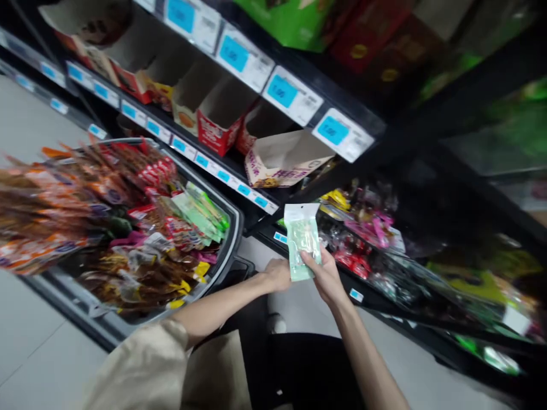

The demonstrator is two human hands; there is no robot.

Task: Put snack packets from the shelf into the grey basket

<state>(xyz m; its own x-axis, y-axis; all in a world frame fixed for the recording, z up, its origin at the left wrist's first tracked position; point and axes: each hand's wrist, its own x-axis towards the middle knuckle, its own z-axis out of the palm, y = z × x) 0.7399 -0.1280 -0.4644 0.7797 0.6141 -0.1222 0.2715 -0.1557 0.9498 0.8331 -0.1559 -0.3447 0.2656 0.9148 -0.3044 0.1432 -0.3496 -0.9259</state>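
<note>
A small pale green packet [302, 239] with a white header is held upright between both my hands, in front of the lower shelves. My left hand [278, 274] grips its lower left edge, fingers curled behind it. My right hand [325, 275] pinches its right side, thumb on the front. Just behind the packet lies a low shelf of small bagged goods [363, 228] in pink, red and yellow.
A black cart or bin [231, 245] heaped with snack packets [128, 222] stands at the left. Shelves with blue price tags [282, 91] hold open cardboard display boxes [284, 159]. Grey tiled floor [25, 319] lies below.
</note>
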